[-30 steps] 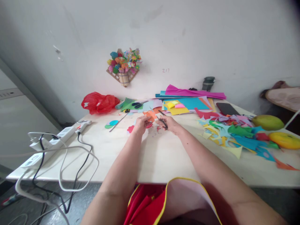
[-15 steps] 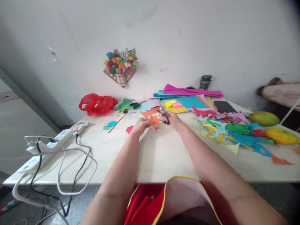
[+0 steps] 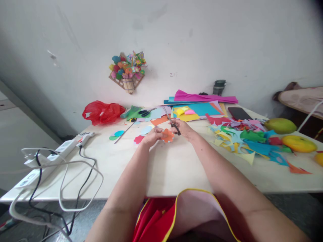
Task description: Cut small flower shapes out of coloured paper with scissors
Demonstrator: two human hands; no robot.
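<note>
Between the fingers of my left hand (image 3: 153, 136) is an orange paper flower (image 3: 167, 135), held above the middle of the table. My right hand (image 3: 183, 129) is closed round the dark handles of a pair of scissors (image 3: 168, 114), whose blades point up and away to the left. The scissors are close beside the flower. A red paper flower (image 3: 138, 139) lies on the table just left of my left hand. Orange paper (image 3: 159, 121) lies behind my hands.
Coloured paper scraps (image 3: 242, 141) and mangoes (image 3: 299, 143) lie at the right, near a phone (image 3: 239, 113). Coloured sheets (image 3: 196, 110) are stacked at the back. A red plastic bag (image 3: 102, 112), second scissors (image 3: 145, 113) and a power strip (image 3: 47, 161) with cables are at the left.
The scissors have moved a little away from the orange flower and their blades tilt further left. The flower has turned in my left fingers. The view has shifted slightly.
</note>
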